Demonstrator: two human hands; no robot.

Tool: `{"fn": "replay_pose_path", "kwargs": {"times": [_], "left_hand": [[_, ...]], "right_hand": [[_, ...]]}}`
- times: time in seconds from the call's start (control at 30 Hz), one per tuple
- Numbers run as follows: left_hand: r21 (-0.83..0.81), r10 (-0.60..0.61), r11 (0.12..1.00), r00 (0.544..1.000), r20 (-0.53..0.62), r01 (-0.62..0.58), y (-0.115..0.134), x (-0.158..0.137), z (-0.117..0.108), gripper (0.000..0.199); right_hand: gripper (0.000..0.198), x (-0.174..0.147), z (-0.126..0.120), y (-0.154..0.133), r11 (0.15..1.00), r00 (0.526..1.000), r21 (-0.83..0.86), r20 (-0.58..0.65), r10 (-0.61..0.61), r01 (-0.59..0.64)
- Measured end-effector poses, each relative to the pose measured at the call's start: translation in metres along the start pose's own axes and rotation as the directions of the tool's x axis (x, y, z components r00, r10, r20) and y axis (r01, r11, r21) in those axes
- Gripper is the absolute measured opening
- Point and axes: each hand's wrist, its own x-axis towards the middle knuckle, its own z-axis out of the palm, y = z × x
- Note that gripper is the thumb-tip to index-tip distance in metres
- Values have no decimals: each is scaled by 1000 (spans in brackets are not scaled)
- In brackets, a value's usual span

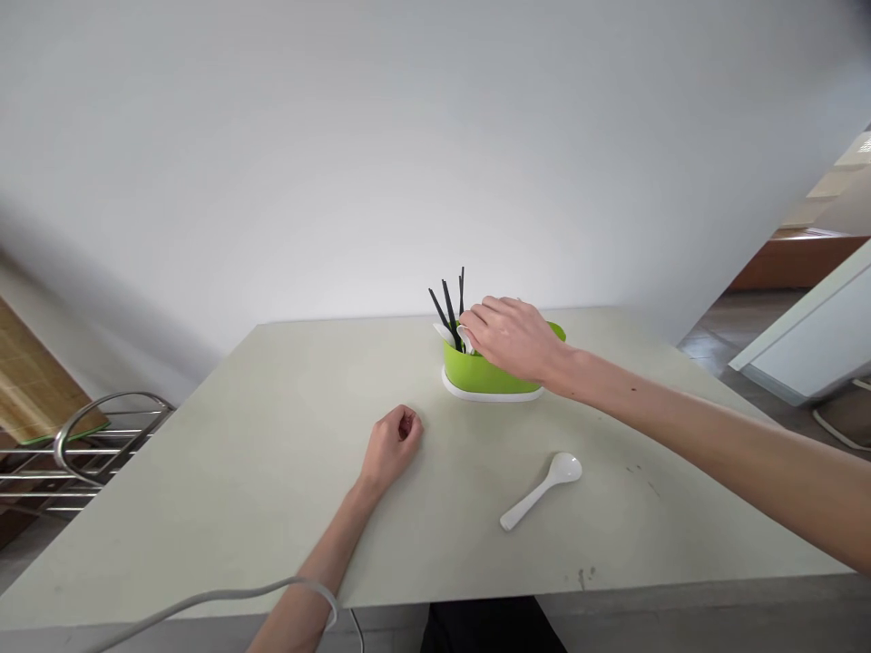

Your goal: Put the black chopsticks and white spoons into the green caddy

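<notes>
My right hand [512, 337] reaches over the green holder [476, 372], which stands on a white base near the wall. Its fingers are closed at the holder's left end, on a white spoon [465, 339] that shows just below the fingertips; most of the spoon is hidden. Several black chopsticks [447, 308] and another white utensil [445, 334] lean out of the holder beside my fingers. My left hand [395, 444] rests on the table, curled into a loose fist with nothing visible in it. A white spoon [541, 492] lies on the table below my right forearm, bowl pointing right.
The pale table [306, 390] stands against a white wall [340, 181]. A grey cable [231, 594] crosses my left forearm at the front edge. On the left are a metal rack [115, 444] and a wooden board [37, 372]. A white panel [809, 336] stands beyond the right side.
</notes>
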Motion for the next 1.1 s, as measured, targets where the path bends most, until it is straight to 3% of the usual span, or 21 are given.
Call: {"fn": "replay_pose_path", "kwargs": {"times": [0.23,0.4,0.57,0.67,0.77,0.9,1.0,1.1], "left_hand": [[-3,1,1000,1000,7,-1,-2,1,0,19],[13,-1,1000,1000,4,1,0,1,0,19],[24,9,1000,1000,0,-9,0,2,0,19],[32,15,999,1000,-5,-15,0,2,0,18],[36,18,999,1000,-8,-18,1,1,0,19],[43,18,999,1000,-4,-18,3,0,0,18],[41,18,999,1000,-5,-18,3,0,1,18],[41,19,999,1000,-9,-18,1,1,1,18]], "right_hand": [[25,7,14,-9,998,999,61,37,-18,16],[21,-3,7,-6,977,999,212,10,37,-38],[22,-50,-17,1,917,1000,399,-13,-15,19],[28,-94,-24,3,889,986,457,145,-84,9],[33,-137,-18,4,863,920,487,386,-72,-136],[39,-183,-2,2,778,764,446,642,66,-442],[39,-202,11,-3,666,652,419,746,136,-618],[42,-209,22,-10,530,582,424,795,170,-734]]}}
